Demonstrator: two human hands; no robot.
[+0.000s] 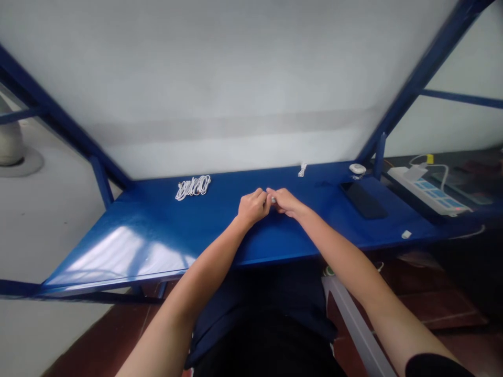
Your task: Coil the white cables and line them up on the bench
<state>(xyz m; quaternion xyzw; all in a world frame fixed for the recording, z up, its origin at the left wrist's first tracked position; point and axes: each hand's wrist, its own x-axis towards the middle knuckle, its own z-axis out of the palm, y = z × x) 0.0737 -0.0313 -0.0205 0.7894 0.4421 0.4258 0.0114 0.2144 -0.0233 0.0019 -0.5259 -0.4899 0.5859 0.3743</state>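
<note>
Over the middle of the blue table (220,220), my left hand (253,206) and my right hand (286,201) meet, fingers closed and touching. Between the fingers a bit of white shows, which looks like a wound white cable (274,199); most of it is hidden by my hands. To the left of my hands lies a row of white cable bundles (193,187). Behind them and to the right is one small tied white cable (302,170).
A dark phone (363,200) lies at the right, with a white rounded case (357,168) behind it. A small white adapter (406,234) sits near the front right edge. Beyond it stands a power strip (428,191). Blue frame bars (102,180) rise at both sides.
</note>
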